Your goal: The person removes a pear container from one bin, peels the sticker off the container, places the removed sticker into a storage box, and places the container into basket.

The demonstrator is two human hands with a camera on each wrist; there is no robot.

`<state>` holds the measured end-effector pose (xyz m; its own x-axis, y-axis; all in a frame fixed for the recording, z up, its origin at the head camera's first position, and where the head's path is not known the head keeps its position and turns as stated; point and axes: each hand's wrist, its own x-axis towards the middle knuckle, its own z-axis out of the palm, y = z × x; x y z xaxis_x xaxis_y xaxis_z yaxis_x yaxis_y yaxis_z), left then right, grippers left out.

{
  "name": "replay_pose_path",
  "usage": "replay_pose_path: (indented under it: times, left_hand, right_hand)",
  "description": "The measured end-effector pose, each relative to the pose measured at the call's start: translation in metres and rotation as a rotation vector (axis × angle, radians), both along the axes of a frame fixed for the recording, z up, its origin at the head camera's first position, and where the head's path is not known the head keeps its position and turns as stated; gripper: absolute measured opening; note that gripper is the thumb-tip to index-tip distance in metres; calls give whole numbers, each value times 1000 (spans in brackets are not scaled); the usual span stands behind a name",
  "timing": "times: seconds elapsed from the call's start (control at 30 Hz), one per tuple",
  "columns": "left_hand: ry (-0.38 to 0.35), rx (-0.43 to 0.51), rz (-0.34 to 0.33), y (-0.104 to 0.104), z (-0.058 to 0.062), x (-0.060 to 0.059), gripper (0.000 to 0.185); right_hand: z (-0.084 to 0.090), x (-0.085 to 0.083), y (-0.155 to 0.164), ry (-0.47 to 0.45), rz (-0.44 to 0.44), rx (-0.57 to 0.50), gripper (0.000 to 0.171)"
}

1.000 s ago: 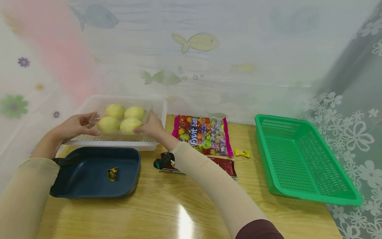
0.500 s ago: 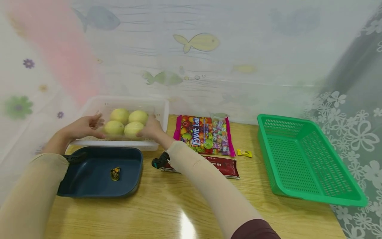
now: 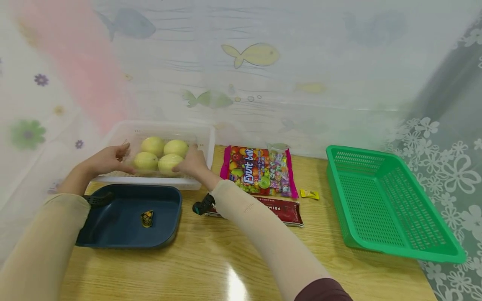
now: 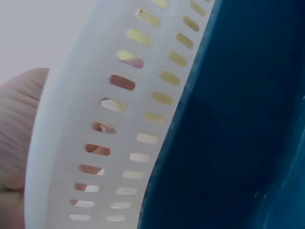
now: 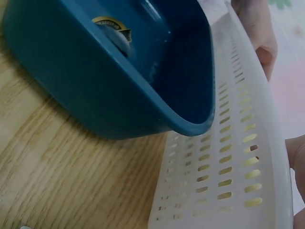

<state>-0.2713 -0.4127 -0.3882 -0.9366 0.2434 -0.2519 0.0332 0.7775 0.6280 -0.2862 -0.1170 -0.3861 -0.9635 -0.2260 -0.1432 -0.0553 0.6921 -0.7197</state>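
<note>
A clear pack of several round yellow fruits (image 3: 154, 147) lies inside the white slotted basket (image 3: 180, 182) at the back left. My left hand (image 3: 107, 161) grips the pack's left end, its thumb in front and fingers behind. At the other end my right hand (image 3: 196, 165) holds the pack, thumb against the front right fruit. In the left wrist view, the white basket wall (image 4: 95, 114) hides most of the left hand; some fingers show through its slots. The right wrist view shows the basket's wall (image 5: 238, 143) with yellow behind the slots.
A dark blue tub (image 3: 124, 238) with a small wrapped piece (image 3: 147, 218) stands before the basket. Right of it lie a fruit candy bag (image 3: 260, 171), a dark red spaghetti packet (image 3: 282, 211) and a small yellow sweet (image 3: 309, 194). A green basket (image 3: 340, 209) stands at the right.
Both hands have lowered the fruit pack a little into the white basket, mostly in the first half second. The view has shifted slightly.
</note>
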Motion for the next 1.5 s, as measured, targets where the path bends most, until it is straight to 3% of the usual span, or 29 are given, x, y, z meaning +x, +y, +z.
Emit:
replay_pose_path:
  times: [0.3, 0.5, 0.7, 0.87, 1.0, 1.1, 1.27, 1.5]
  left_hand:
    - [34, -16, 4, 2, 6, 3, 115]
    - [81, -41, 38, 3, 20, 12, 116]
    - [132, -61, 42, 14, 35, 22, 115]
    - [153, -58, 38, 24, 43, 28, 115]
    - [167, -48, 35, 31, 46, 37, 114]
    - [178, -44, 32, 36, 46, 44, 113]
    - [214, -13, 25, 45, 43, 54, 112]
    - [309, 41, 9, 68, 39, 78, 108]
  right_hand:
    - [3, 4, 4, 27, 24, 68, 113]
    - [17, 13, 12, 117, 125, 130, 112]
    - [31, 21, 23, 186, 224, 122, 106]
    - [34, 25, 32, 224, 270, 79, 99]
    - [30, 33, 42, 263, 345, -19, 83]
    - [29, 41, 49, 259, 368, -43, 86]
    - [30, 57, 65, 196, 334, -45, 104]
    - [32, 84, 95, 131, 260, -233, 103]
